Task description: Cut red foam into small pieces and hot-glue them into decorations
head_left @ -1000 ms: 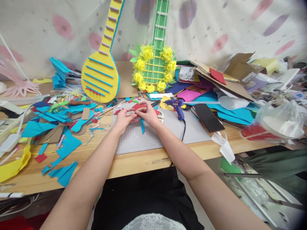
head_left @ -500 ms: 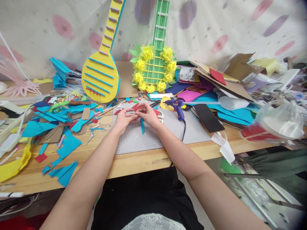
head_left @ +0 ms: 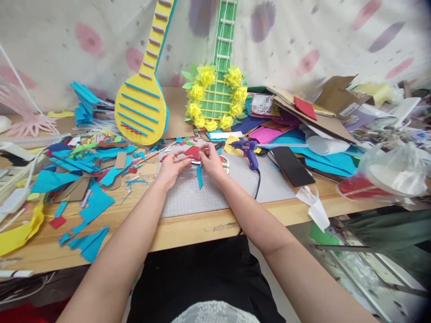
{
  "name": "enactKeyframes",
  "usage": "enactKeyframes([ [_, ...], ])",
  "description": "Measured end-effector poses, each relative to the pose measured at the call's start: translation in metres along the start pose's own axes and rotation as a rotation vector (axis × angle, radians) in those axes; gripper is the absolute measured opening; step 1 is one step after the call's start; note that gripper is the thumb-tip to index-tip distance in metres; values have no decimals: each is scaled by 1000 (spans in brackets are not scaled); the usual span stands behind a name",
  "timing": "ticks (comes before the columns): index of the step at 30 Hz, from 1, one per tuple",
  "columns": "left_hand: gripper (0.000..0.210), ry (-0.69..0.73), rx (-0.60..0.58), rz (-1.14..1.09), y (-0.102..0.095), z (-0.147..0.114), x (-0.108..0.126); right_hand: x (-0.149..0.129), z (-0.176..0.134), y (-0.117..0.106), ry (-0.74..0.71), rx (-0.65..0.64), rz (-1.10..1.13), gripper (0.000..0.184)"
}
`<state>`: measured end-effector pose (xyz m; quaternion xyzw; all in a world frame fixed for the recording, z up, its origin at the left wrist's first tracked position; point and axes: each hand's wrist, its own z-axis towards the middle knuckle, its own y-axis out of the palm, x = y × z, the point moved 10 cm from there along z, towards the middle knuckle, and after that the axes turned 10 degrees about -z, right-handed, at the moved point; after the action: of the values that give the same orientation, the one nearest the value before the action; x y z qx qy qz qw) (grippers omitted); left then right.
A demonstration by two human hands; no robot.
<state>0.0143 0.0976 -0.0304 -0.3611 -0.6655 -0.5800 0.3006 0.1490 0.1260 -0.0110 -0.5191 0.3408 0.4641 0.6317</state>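
Over the grey cutting mat point(head_left: 188, 197), my left hand point(head_left: 172, 169) has its thumb and bent fingers drawn together. Whatever lies in them is too small to make out. Close beside it, my right hand point(head_left: 212, 161) is pinched, its fingertips hiding what they hold. A red piece of felt or paper point(head_left: 191, 152) shows between the hands, just behind the fingertips. Below them a narrow blue strip point(head_left: 200, 177) lies on the mat. White-handled scissors point(head_left: 226, 166) are partly covered by my right hand.
A blue glue gun point(head_left: 248, 152) and a black phone point(head_left: 292, 167) lie to the right. Behind stand a yellow paper instrument point(head_left: 139, 101) and a green one point(head_left: 222, 72) with yellow flowers. Blue scraps point(head_left: 97, 204) crowd the left; a bagged red-and-white tub point(head_left: 380, 179) stands far right.
My hands have moved slightly apart. More of the red piece now shows between them, along with a small white edge below it.
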Motion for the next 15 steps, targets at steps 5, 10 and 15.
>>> enactKeyframes([
  [5, 40, -2, 57, -66, -6, -1, 6, 6, 1, -16, 6, 71, -153, 14],
  [10, 33, 53, 134, -110, -18, 3, 13, 7, 2, -28, 32, 90, -227, 17],
  [15, 28, 60, 206, -116, -29, 8, 18, 7, 2, -35, 65, 86, -239, 17],
])
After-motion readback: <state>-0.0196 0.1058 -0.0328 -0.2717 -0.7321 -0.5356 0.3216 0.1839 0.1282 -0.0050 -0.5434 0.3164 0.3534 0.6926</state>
